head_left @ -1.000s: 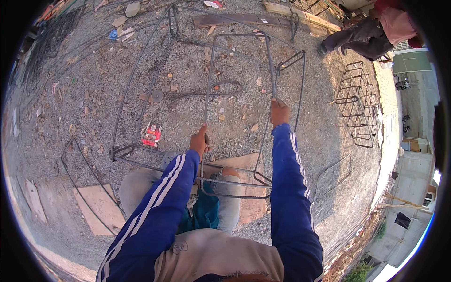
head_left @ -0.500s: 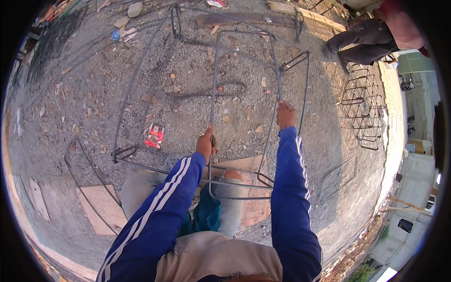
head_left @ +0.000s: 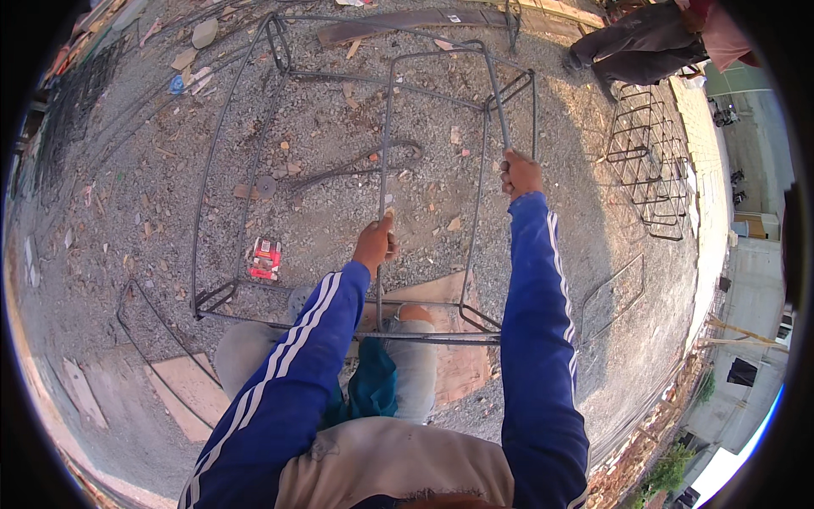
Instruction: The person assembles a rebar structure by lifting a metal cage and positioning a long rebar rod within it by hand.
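Head view: gravel ground (head_left: 326, 225) carries a large rod frame (head_left: 483, 170). A smaller rod hoop (head_left: 385, 140) stands over it, the near end close to the person's knees. Beyond lies a brown plank (head_left: 390, 26). The left hand (head_left: 374, 244) curls round the hoop's left side; the right hand (head_left: 521, 174) grips its right side, farther out. A red-and-white packet (head_left: 265, 259) bears print too small to read, as does a pale label (head_left: 454, 18) on the plank.

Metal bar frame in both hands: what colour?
The metal bar frame is dull grey, in head view.
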{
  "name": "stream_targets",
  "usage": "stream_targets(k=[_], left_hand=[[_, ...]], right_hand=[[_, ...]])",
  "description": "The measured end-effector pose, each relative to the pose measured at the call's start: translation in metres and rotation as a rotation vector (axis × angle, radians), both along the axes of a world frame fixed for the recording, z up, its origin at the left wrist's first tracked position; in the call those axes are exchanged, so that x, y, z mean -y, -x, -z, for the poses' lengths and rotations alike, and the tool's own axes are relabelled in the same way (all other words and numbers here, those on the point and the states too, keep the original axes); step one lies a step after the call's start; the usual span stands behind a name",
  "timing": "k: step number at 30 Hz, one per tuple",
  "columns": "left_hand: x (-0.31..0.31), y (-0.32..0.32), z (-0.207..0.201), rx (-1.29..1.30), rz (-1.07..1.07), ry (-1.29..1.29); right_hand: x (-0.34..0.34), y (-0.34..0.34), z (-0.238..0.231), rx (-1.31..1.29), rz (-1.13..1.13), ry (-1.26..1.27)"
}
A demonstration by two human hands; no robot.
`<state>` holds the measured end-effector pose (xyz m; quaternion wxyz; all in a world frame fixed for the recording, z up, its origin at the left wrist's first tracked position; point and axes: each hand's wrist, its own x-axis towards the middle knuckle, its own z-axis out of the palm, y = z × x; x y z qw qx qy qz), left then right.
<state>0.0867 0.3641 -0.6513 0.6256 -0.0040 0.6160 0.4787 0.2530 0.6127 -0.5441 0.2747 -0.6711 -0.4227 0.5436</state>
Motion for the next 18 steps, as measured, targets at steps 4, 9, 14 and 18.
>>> stream_targets(k=[4, 9, 14, 18], left_hand=[[0.01, -0.009, 0.038, -0.479, 0.401, -0.106], [0.012, -0.045, 0.005, -0.463, 0.777, -0.152], [0.019, -0.058, 0.035, -0.691, 0.745, -0.549], [0.021, -0.068, -0.032, -0.055, 0.499, -0.314]], right_hand=[[0.022, 0.017, -0.037, -0.24, -0.067, 0.037], [0.085, 0.014, -0.062, -0.119, -0.242, 0.004], [0.189, 0.021, -0.076, -0.361, -0.22, 0.172], [0.241, -0.006, -0.09, -0.472, -0.22, 0.247]])
